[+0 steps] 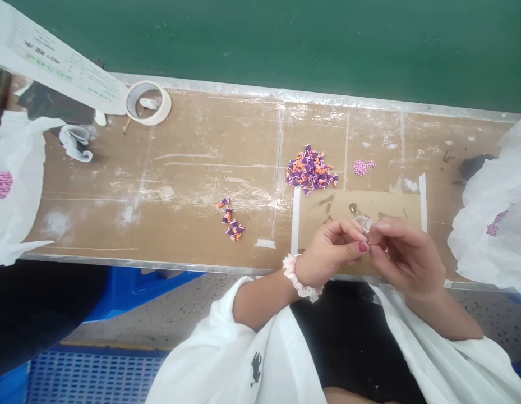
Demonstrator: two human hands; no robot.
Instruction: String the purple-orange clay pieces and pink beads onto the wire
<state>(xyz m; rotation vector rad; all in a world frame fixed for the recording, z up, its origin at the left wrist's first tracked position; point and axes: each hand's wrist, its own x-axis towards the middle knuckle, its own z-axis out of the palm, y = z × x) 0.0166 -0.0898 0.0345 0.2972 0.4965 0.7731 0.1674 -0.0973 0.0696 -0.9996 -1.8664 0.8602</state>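
Observation:
My left hand (332, 251) and my right hand (405, 255) meet over the near edge of the brown worktable (180, 185). Both pinch a small clear ring-like piece (364, 224) between their fingertips. A pink scrunchie (298, 280) sits on my left wrist. Beyond the hands lies a pile of purple and orange charms (310, 170). A small heap of pink bits (363, 166) lies to its right. A few more purple and orange charms (231, 220) lie apart to the left.
A roll of tape (148, 102) and a printed sheet (54, 62) lie at the far left. White plastic bags (496, 219) sit at both table ends. A taped cardboard patch (390, 205) lies under my hands. A blue crate (92, 373) stands below.

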